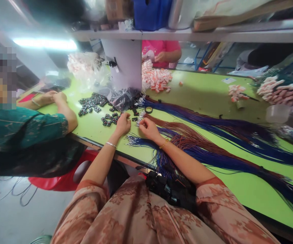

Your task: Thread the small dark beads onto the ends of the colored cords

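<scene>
My left hand is closed, fingers curled, beside a loose pile of small black plastic connectors; whatever sits in its fingertips is hidden. To its right, my right hand pinches at the silver-tipped end of a bundle of brown wires, and a single wire in the fingers is hard to make out. Blue wires with bare metal terminals lie just below that hand. A roll of black tape rests beyond the two hands.
Long dark blue wires stretch across the green table to the right. Black connectors with wires lie in my lap. A co-worker's hands are at the left. Orange-and-white connectors are heaped behind, under a shelf.
</scene>
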Demonstrator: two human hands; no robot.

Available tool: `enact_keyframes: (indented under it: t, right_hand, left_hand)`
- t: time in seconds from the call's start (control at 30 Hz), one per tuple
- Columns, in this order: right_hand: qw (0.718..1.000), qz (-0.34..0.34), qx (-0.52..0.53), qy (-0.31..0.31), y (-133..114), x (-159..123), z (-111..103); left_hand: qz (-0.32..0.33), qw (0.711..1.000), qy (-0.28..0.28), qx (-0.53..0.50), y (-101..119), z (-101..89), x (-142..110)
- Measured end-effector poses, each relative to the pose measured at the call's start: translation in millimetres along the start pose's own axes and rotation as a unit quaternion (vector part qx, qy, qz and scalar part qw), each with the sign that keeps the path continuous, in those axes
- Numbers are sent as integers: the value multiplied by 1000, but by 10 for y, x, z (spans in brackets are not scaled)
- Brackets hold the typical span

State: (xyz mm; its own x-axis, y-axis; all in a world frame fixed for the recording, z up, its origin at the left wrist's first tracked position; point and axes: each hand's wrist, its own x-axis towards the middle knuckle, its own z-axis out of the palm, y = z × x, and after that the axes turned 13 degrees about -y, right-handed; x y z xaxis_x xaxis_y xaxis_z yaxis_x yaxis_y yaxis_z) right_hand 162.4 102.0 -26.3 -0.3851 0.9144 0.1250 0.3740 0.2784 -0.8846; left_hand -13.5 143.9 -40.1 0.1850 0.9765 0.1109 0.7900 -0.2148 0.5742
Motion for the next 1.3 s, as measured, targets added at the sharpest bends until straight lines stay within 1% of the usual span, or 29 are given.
enact_keyframes:
  t: [0.07, 0.1, 0.23, 0.33, 0.43, 0.5, 0.53, 0.6, 0.63, 0.67, 0.7, 0.77, 0.8, 0.87, 0.93, 1.07, 1.1, 1.17, 1.23, 1.3]
  right_hand:
    - [1000, 0, 31, 1, -22, 3, -16]
    - [999, 2, 50, 0, -33, 3, -29]
    - [992, 11, 122, -14, -108, -25, -103]
    - [986, 3, 163, -18, -189, -61, -160]
    - [984, -21, 179, -7, -250, -84, -191]
    - [986, -41, 160, 3, -273, -95, -196]
    - [988, -48, 146, 6, -280, -102, -195]
    - [991, -51, 121, 6, -290, -120, -188]
    - [993, -48, 112, 3, -295, -132, -182]
    - [994, -45, 103, -1, -300, -145, -175]
    - [995, -44, 93, -2, -305, -158, -168]
    - [997, -46, 68, -5, -310, -183, -152]
    - [997, -48, 54, -7, -310, -194, -145]
    - [998, -52, 26, -11, -302, -216, -133]
    - [998, -54, -3, -15, -293, -242, -127]
    - [996, -56, -74, -16, -320, -321, -141]
    - [994, -58, -91, -20, -338, -345, -148]
    - [991, -63, -117, -30, -376, -387, -160]
    - [988, -64, -135, -34, -404, -418, -168]
    - [987, -61, -146, -34, -415, -435, -171]
  left_hand:
    - [16, 1000, -15, 1, 51, 24, 65]
    - [13, 1000, -28, 7, 77, 41, 106]
    - [-30, 996, -74, 47, 136, 91, 211]
    - [-31, 992, -85, 84, 111, 49, 149]
    - [-60, 988, -80, 114, 49, -43, -7]
    - [-80, 992, -48, 87, -3, -99, -122]
    - [-85, 995, -25, 53, -28, -120, -176]
    - [-83, 995, 12, -57, -66, -145, -273]
    - [-77, 988, 25, -131, -73, -150, -319]
    - [-67, 974, 34, -212, -68, -150, -366]
    - [-56, 954, 40, -292, -49, -147, -414]
    - [-34, 904, 55, -423, 29, -130, -520]
    - [-24, 881, 62, -469, 84, -117, -576]
    - [-11, 843, 64, -534, 209, -83, -688]
    - [-11, 807, 52, -588, 324, -38, -783]
    - [-38, 727, -4, -685, 454, 59, -898]
    - [-39, 712, -16, -701, 468, 78, -915]
    - [-34, 690, -33, -722, 490, 105, -941]
    - [-28, 678, -44, -733, 512, 115, -963]
    - [-22, 674, -51, -737, 538, 113, -979]
